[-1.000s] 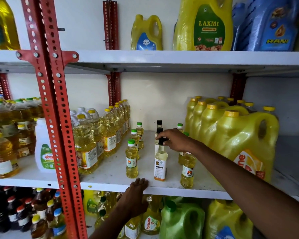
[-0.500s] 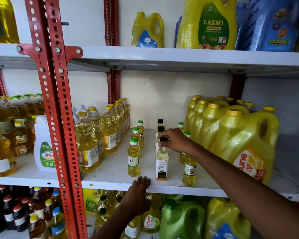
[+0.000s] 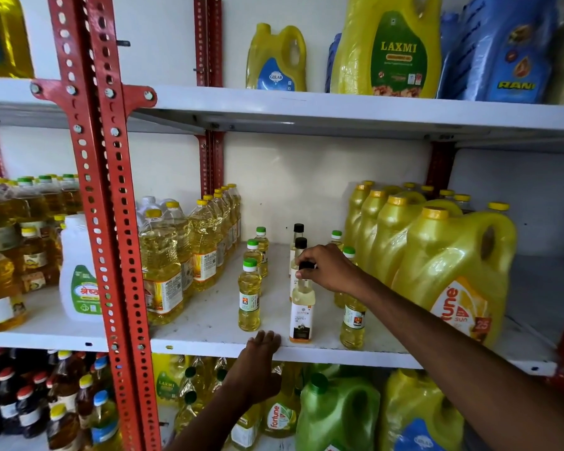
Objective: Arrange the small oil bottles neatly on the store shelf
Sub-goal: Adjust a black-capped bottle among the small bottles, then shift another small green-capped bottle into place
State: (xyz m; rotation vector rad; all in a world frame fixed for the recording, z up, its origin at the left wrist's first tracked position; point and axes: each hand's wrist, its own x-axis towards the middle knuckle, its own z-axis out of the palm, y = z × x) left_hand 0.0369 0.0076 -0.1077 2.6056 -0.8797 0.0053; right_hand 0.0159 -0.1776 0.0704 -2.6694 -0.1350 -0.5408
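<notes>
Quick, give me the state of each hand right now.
Left hand: open, fingers resting on the front edge of the white metal shelf, holding nothing.
Right hand: closed on the black cap of the small white-labelled oil bottle.

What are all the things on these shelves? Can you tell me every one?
Small green-capped bottles: five seen, yellow oil, middle shelf centre.
Black-capped bottles: three, pale oil, one row between the green-capped ones.
Big jugs: several, yellow, middle shelf right.
Clear bottles: many, yellow caps, middle shelf left of centre.
White jug: one, green label, behind the red post.
Top shelf jugs: yellow and blue.
Bottom shelf: dark bottles left, green jug and yellow jugs right.
Left hand: on the shelf edge.
Right hand: gripping the front black-capped bottle's cap.
</notes>
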